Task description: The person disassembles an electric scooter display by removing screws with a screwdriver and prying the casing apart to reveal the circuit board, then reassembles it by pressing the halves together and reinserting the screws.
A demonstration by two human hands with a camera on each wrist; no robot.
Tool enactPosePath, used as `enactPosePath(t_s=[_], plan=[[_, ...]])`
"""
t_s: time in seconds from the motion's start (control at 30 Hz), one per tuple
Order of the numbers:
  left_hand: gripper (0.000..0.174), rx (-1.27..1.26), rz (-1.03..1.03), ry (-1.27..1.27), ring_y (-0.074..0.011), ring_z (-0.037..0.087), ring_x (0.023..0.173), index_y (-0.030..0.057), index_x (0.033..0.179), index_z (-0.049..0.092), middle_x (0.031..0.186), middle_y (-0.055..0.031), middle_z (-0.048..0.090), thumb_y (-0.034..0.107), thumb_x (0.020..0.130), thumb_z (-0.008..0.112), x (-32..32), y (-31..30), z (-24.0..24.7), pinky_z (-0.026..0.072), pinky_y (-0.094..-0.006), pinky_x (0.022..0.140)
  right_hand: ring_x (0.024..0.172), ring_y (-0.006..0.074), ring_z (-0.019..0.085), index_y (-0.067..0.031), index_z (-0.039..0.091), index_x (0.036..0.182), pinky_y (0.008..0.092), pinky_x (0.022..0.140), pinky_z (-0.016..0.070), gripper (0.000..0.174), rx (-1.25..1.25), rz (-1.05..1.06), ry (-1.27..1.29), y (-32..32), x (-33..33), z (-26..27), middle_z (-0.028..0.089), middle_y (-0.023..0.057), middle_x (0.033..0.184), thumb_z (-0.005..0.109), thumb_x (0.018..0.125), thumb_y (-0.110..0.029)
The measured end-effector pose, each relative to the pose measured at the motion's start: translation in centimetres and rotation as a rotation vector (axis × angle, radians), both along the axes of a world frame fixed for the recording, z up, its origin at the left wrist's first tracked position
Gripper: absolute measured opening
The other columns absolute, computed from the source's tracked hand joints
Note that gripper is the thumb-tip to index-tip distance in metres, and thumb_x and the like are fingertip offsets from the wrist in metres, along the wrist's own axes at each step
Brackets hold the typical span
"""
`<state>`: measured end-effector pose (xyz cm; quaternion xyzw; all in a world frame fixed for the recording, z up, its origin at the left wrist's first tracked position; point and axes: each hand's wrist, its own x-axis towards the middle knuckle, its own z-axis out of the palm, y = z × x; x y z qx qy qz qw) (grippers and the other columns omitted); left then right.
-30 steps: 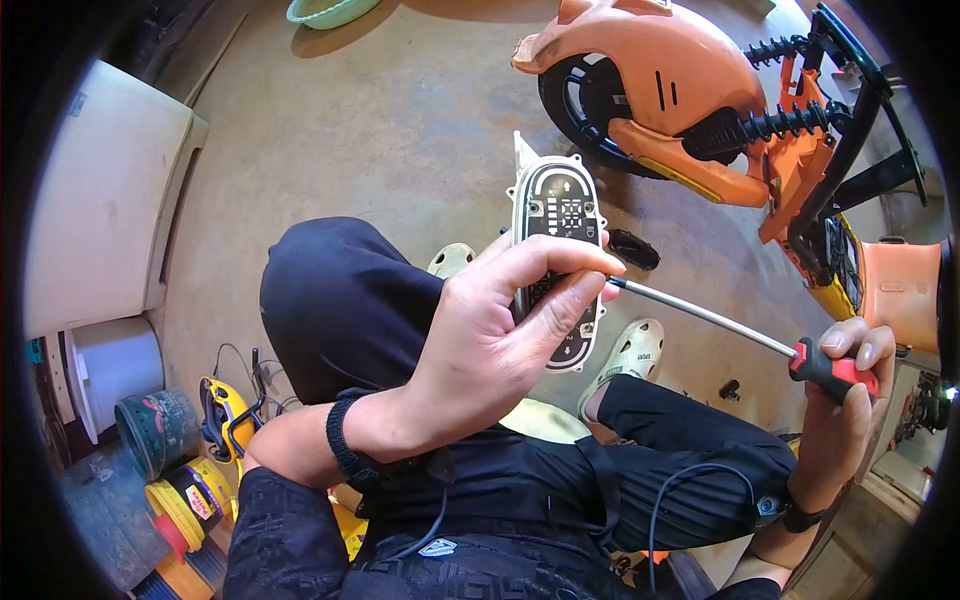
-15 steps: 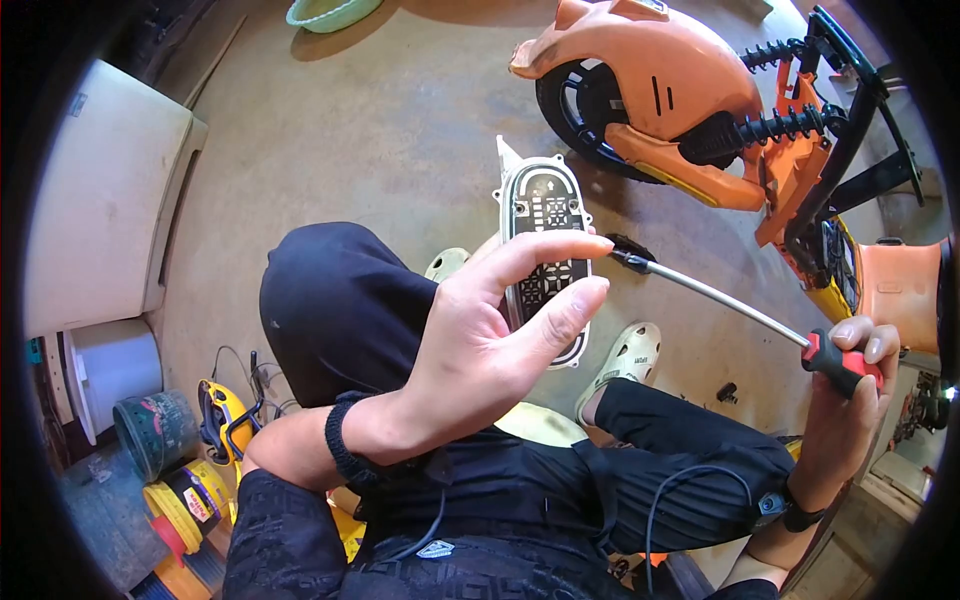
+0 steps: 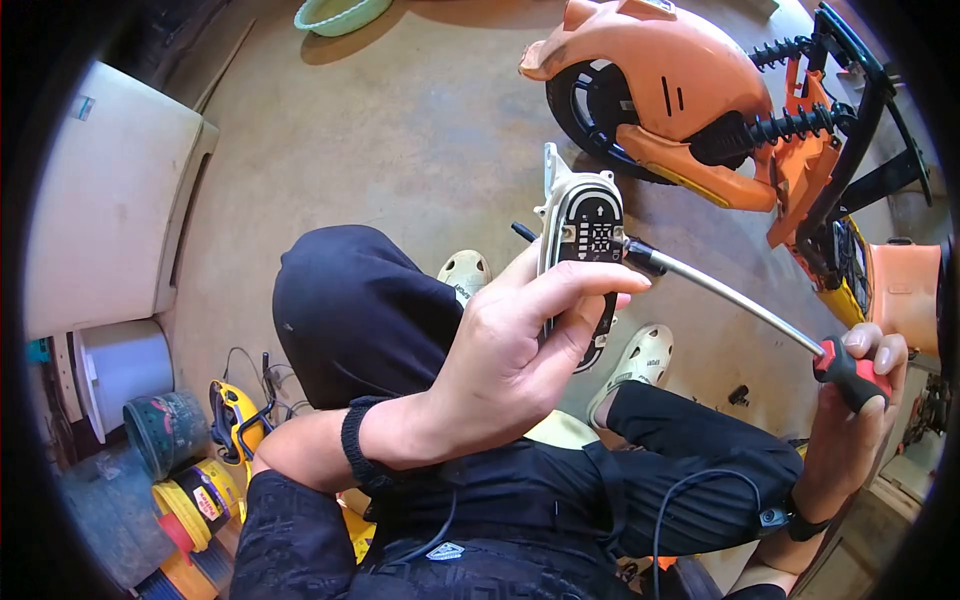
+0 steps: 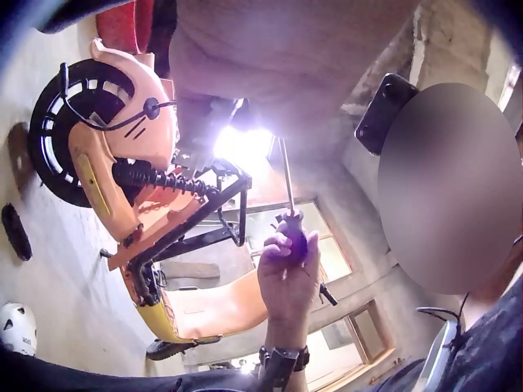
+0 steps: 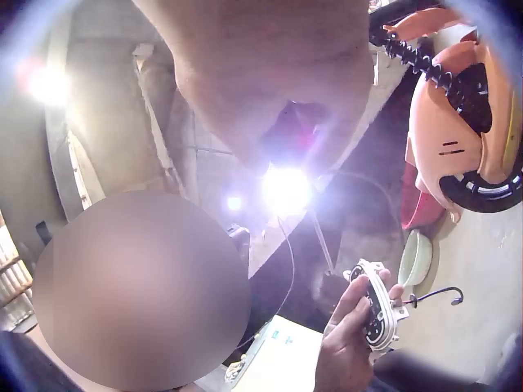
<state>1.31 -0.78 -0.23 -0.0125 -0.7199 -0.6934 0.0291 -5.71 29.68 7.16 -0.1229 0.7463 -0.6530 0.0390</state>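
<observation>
My left hand [image 3: 505,345] grips an oval display panel [image 3: 600,212], white-rimmed with a black face of icons and digits. Its thumb and index finger reach across the front, while the other fingers are largely hidden behind. In the right wrist view a short dark cable [image 5: 437,296] sticks out behind the panel. My right hand [image 3: 852,428] holds a screwdriver [image 3: 740,304] by its red and black handle, the steel shaft slanting up and left. The shaft's end comes right to the panel's upper right edge, overlapping a dark piece on the floor in the head view.
An orange scooter [image 3: 680,85] with its frame exposed stands at the upper right. Sandalled feet are below the panel. A white cabinet [image 3: 120,190], buckets [image 3: 165,430] and a yellow-black item [image 3: 235,415] line the left side. A pale green basin [image 3: 340,15] sits at the far top.
My left thumb and index finger were together at the screwdriver's tip, then spread apart. Now the panel is turned more edge-on and the shaft's end is at its upper right edge.
</observation>
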Motion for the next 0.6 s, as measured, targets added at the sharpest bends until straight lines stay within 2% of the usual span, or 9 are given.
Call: enactPosePath(t_s=[0.07,0.17,0.37,0.6], plan=[[0.025,-0.115,0.023,0.128,-0.0206,0.063,0.108,0.0018,0.119,0.068,0.117,-0.0142,0.065,-0.005,0.1,0.053,-0.2,0.1,-0.3,0.048,-0.0297,0.094,0.085,0.0116,0.057,-0.0117,0.044,0.11,0.019,0.065,0.0506,0.056,0.011,-0.083,0.088,-0.6,0.4,-0.2,0.051,0.01,0.108,0.078,0.086,-0.05],[0.025,-0.176,0.042,0.164,-0.0225,0.064,0.104,0.0018,0.116,0.069,0.117,-0.0156,0.065,-0.007,0.098,0.056,-0.2,0.3,-0.3,0.0496,-0.03,0.089,0.082,0.0112,0.055,-0.0124,0.044,0.109,0.0195,0.063,0.0495,0.056,0.106,-0.065,0.169,-0.3,0.8,-0.1,0.052,0.0096,0.107,0.078,0.086,-0.052],[0.025,-0.296,0.098,0.244,-0.0265,0.065,0.093,0.0007,0.113,0.07,0.107,-0.0175,0.065,-0.011,0.093,0.059,-0.3,0.7,-0.7,0.0519,-0.0325,0.08,0.082,0.0125,0.053,-0.0145,0.044,0.104,0.0208,0.06,0.048,0.056,0.203,-0.058,0.183,-0.7,1.5,0.1,0.053,0.0093,0.103,0.077,0.085,-0.056],[0.025,-0.353,0.104,0.255,-0.0279,0.065,0.089,0.0007,0.113,0.07,0.102,-0.0174,0.065,-0.011,0.092,0.061,-0.3,0.9,-0.7,0.052,-0.0332,0.077,0.084,0.0134,0.053,-0.0147,0.044,0.102,0.0214,0.06,0.0482,0.057,0.257,-0.061,0.203,-1.0,1.5,0.1,0.055,0.0097,0.103,0.077,0.085,-0.059]])
